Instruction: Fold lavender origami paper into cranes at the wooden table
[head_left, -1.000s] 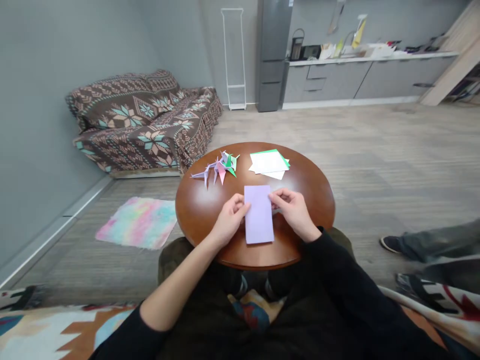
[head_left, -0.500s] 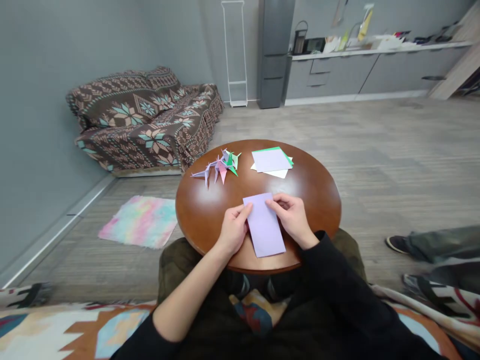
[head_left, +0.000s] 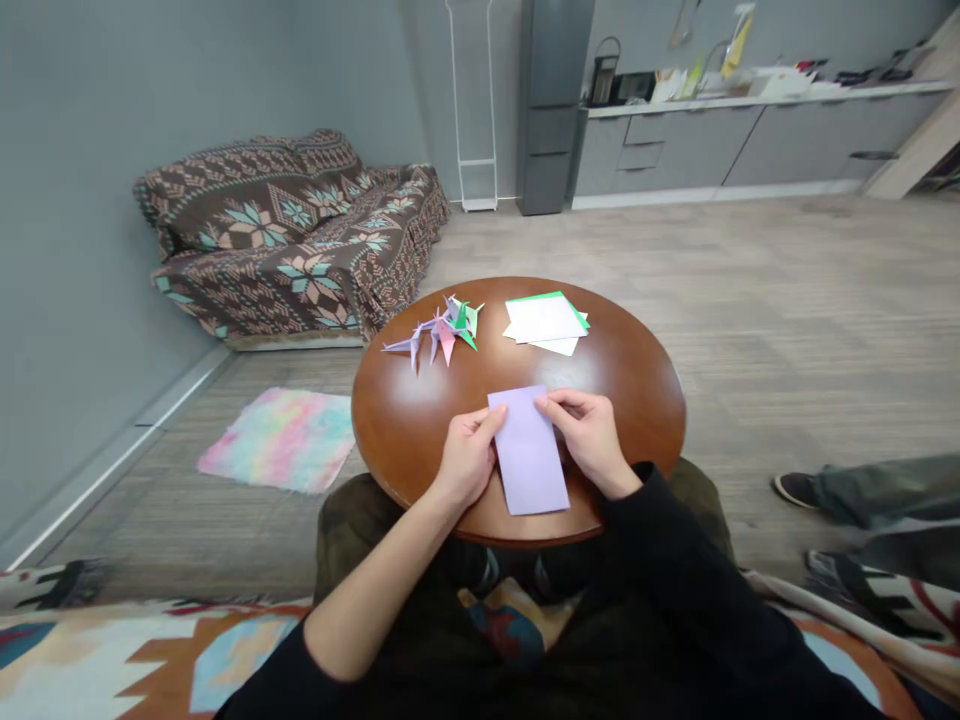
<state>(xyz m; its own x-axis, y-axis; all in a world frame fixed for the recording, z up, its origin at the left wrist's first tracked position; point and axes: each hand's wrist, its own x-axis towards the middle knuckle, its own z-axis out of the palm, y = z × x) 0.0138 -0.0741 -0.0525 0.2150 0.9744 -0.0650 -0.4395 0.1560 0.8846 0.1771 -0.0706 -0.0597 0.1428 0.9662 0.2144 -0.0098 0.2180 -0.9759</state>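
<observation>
Your left hand (head_left: 466,460) is pinching the purple paper (head_left: 531,465) near its far left corner: thumb is lying on top, fingers are curling in beneath, mostly hidden. Your right hand (head_left: 589,435) is pinching the far right corner, thumb and index closing on the edge, other fingers bending loosely. Both are nearly closed and gripping just that one piece.

Paper is sitting between your two hands, long sides running toward you, near end angling slightly to the right-hand side. Can't tell whether it's touching the round brown surface (head_left: 637,400).

Beyond the left hand, folded paper figures (head_left: 445,334) in purple, pink and green are clustering on the surface. Beyond the right hand and slightly to its left, loose sheets (head_left: 546,318) are overlapping, pale on top, green showing at the edge.

Well left of the left hand, a pastel rug (head_left: 281,440) is lying on the floor. Well right of the right hand, another person's leg (head_left: 885,490) is showing.
</observation>
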